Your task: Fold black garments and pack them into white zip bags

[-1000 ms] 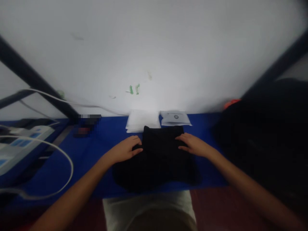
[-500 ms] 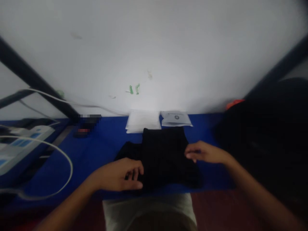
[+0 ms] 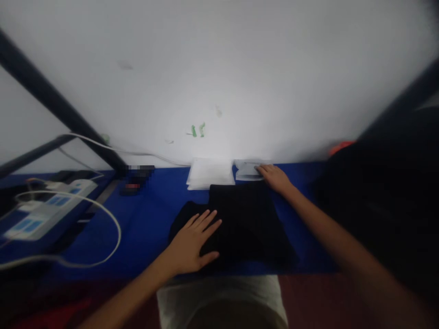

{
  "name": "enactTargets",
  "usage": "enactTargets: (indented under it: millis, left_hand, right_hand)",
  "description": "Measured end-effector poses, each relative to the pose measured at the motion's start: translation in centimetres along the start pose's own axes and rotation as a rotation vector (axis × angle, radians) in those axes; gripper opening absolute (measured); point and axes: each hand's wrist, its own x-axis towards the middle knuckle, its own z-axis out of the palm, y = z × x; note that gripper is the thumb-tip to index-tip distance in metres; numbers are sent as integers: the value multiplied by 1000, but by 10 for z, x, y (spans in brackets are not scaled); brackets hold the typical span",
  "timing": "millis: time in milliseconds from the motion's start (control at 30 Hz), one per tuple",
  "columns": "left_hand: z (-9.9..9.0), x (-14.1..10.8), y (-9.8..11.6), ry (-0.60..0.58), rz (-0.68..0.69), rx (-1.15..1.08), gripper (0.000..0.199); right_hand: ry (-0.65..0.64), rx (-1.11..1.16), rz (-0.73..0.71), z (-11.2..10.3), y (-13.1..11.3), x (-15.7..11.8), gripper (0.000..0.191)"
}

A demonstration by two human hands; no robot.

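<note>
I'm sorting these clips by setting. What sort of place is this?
Probably a garment packing bench against a wall. A folded black garment lies on a blue table under the left hand; the right hand reaches flat white packets by the wall; a big dark heap sits at the right.
</note>
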Motion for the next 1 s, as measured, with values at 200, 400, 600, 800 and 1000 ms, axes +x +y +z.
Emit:
enactTargets:
  millis: [200, 400, 600, 800, 1000]
  left_hand:
    - [1, 0, 1, -6, -3, -7, 78]
    - [-1, 0, -1, 25, 6, -116, 77]
    - [-16, 11, -22, 234, -179, -571, 47]
    - [-42, 43, -45, 558, -300, -984, 39]
    - [-58, 78, 14, 167, 35, -804, 30]
  right_hand:
    - [57, -57, 115, -5, 5, 8, 22]
    - [160, -92, 190, -33, 17, -3, 20]
    - [333, -60, 78, -70, 5, -24, 20]
    - [607, 187, -603, -112, -81, -56, 19]
    - [626, 308, -951, -125, -146, -66, 16]
